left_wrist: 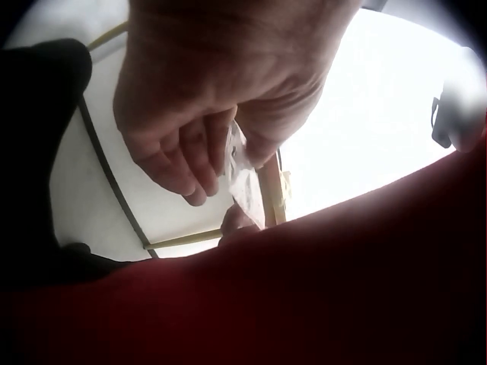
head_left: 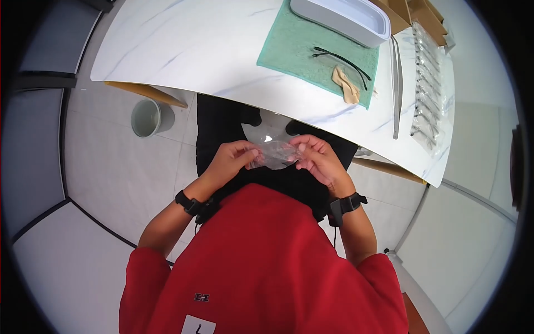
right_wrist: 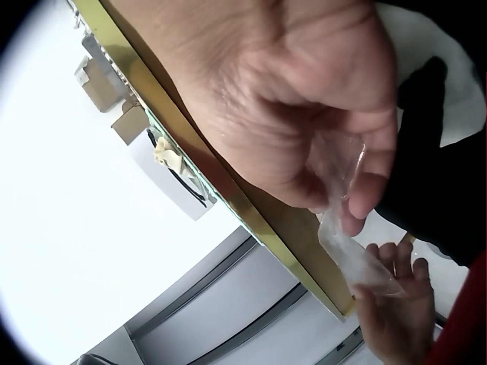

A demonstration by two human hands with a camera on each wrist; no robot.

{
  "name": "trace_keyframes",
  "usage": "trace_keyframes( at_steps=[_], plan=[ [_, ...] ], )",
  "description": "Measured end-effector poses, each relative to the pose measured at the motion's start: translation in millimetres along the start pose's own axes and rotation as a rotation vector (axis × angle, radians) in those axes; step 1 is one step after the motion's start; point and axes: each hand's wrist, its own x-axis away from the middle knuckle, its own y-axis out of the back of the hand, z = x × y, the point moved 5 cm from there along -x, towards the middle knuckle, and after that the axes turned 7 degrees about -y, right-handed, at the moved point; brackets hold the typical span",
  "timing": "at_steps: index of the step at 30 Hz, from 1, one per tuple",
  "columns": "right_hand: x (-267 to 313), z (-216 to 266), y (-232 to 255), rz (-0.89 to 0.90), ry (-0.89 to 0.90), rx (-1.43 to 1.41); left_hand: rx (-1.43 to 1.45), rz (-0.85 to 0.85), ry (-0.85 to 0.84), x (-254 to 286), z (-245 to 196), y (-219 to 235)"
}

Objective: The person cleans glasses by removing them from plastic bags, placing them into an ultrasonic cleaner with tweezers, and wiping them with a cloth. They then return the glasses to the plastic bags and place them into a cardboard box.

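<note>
A clear plastic bag (head_left: 276,151) is stretched between both hands, low in front of the table edge and above the lap. My left hand (head_left: 227,162) pinches one end of it between thumb and fingers. The other end is pinched by my right hand (head_left: 324,161), with part of the film bunched against the palm side in the right wrist view. Seen from that wrist, the bag (right_wrist: 354,258) looks thin, crumpled and flat between the hands. In the left wrist view, the film (left_wrist: 243,179) hangs from the thumb side of the left hand (left_wrist: 221,84).
On the marble-patterned table (head_left: 194,44) lies a green cloth (head_left: 295,55) bearing a pale tub (head_left: 356,28), a thin black curved frame piece (head_left: 345,60) and a beige cloth (head_left: 346,86). Rightward are a long metal strip (head_left: 396,89) and several bagged items (head_left: 427,89). A grey bin (head_left: 147,118) stands on the floor.
</note>
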Motion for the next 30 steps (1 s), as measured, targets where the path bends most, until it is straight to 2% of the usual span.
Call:
trace_keyframes(
  at_steps=[3, 6, 10, 13, 17, 23, 30],
  plan=[
    [6.9, 13.2, -11.3, -0.002, 0.007, -0.086, 0.033, -0.007, -0.004, -3.2, 2.9, 10.6],
    [14.9, 15.0, -3.2, -0.07, 0.063, 0.06, 0.072, -0.014, -0.01, -3.3, 5.3, 17.0],
    [22.2, 13.7, 0.7, -0.225, 0.044, 0.263, 0.068, 0.033, -0.004, -8.0, 6.6, 11.2],
    [22.7, 9.6, 15.6, -0.256, 0.085, 0.287, 0.041, 0.056, -0.002, -9.0, 3.9, 5.2],
    [27.0, 10.1, 22.4, -0.381, 0.088, 0.2, -0.01, 0.095, 0.041, -7.7, 2.8, -2.4],
    [33.9, 13.2, 27.1, -0.389, 0.134, 0.154, -0.072, 0.156, 0.053, -7.8, -8.6, -10.5],
    [57.9, 28.1, 20.6, -0.306, 0.135, 0.06, -0.007, 0.196, 0.084, -5.4, -17.9, -14.1]
  ],
)
